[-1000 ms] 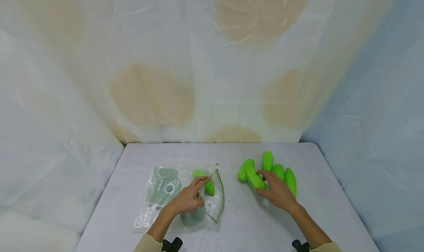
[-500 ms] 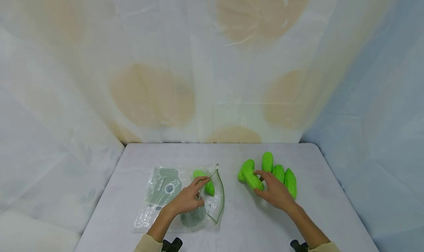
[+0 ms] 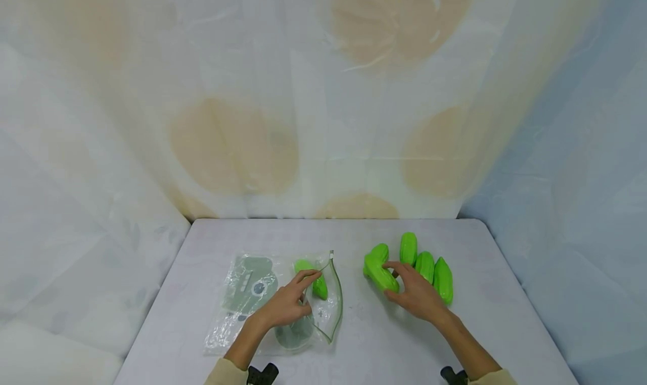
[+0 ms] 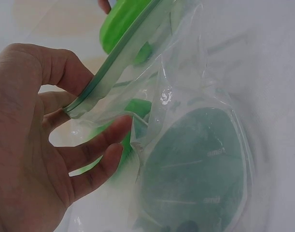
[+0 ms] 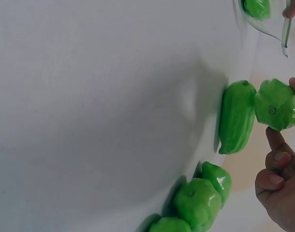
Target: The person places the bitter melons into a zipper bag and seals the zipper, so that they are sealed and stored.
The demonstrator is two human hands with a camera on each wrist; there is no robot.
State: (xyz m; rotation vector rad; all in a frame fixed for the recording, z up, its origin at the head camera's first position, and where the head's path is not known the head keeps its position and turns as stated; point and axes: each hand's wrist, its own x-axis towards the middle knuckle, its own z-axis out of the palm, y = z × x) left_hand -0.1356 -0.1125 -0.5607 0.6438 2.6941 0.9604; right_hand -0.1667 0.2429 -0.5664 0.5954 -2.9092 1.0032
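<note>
My left hand (image 3: 287, 303) pinches the green-edged mouth of a clear zip bag (image 3: 219, 334), which lies on the table at the left. In the left wrist view the thumb and a finger nip the bag's green zip edge (image 4: 108, 65), while two other fingers spread the mouth. One green cucumber (image 3: 319, 288) lies inside the bag. At the right, my right hand (image 3: 417, 295) grips another cucumber (image 3: 382, 275) between thumb and fingers, raised off the table. Just behind it lies another cucumber (image 5: 237, 116), partly covered in the head view.
Several more cucumbers, among them a far one (image 3: 408, 248) and a rightmost one (image 3: 443, 281), lie to the right behind my right hand. The white table (image 3: 354, 345) has bare surface between bag and cucumbers. Patterned sheeting (image 3: 323, 171) hangs behind it.
My right hand has shifted slightly left with the cucumber in its grip. The left hand and the bag stay in place.
</note>
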